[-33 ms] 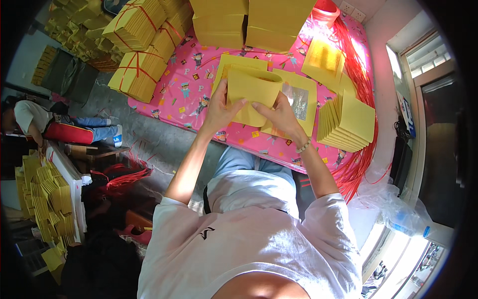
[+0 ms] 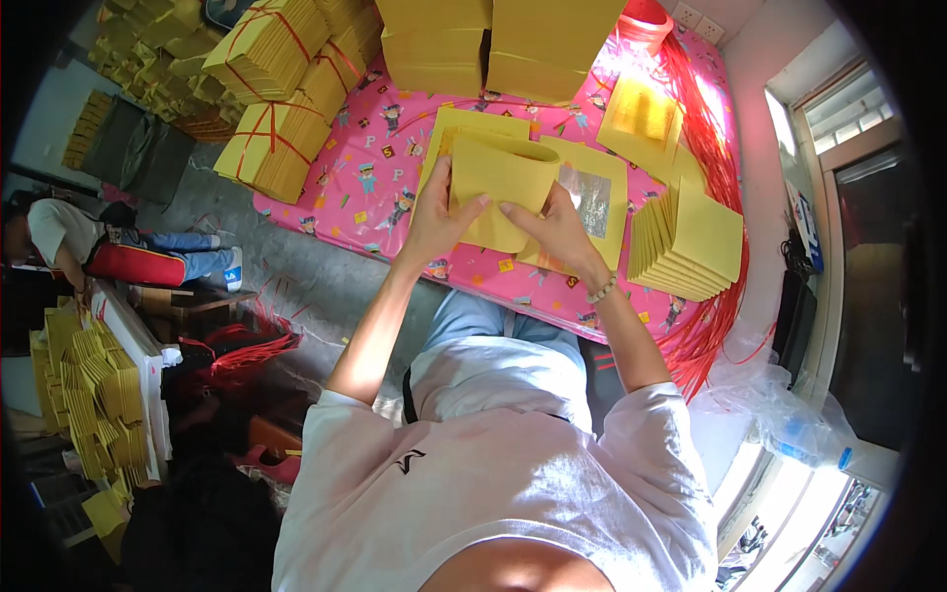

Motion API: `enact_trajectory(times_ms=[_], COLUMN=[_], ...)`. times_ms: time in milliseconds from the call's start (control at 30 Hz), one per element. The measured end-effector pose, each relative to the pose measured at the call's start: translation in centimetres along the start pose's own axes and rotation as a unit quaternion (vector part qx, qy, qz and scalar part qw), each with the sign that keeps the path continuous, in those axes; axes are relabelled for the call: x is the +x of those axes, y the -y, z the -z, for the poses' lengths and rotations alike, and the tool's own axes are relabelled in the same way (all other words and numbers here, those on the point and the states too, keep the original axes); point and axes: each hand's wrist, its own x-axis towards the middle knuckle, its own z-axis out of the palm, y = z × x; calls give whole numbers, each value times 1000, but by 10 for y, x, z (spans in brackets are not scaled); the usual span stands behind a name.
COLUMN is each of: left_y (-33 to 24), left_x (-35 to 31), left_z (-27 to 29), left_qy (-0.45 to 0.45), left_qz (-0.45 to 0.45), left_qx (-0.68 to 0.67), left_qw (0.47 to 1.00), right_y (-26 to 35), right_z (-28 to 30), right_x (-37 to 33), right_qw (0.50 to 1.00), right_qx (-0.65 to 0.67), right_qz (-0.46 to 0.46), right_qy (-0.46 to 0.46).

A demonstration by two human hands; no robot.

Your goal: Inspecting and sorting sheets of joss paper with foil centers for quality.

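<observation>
Both hands were on it: the left hand (image 2: 434,215) gripped the left side of the bent yellow paper (image 2: 503,178), the right hand (image 2: 552,225) pinched the lower right, and the thumbs pressed the front, tips just apart. One sheet or several? Couldn't tell. The paper sat up in front of the body, over the pink patterned tablecloth (image 2: 370,222), its right end rounded in a loose bend. A tidy fold seemed to call for squared edges first, then even thumb pressure; favouring one side could have skewed the crease. Just right lay a flat yellow sheet (image 2: 611,247) with a silver-grey patch (image 2: 592,202).
</observation>
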Motion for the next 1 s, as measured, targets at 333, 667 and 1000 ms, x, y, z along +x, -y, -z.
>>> enact_trajectory(times_ms=[333,667,1000], left_y=[-8,-21,-21], left_x=[-6,12,43], left_z=[-20,-19,-14], left_qy=[-43,-49,-115], left_qz=[-15,153,241], left_qx=[27,-99,-174], left_qw=[999,982,948], right_y=[3,22,24], right_z=[-1,-5,-5], right_x=[-7,-2,-7], right_qw=[999,988,950], right_qx=[18,110,243], right_qz=[5,-66,-180], right_qy=[-26,-87,-73])
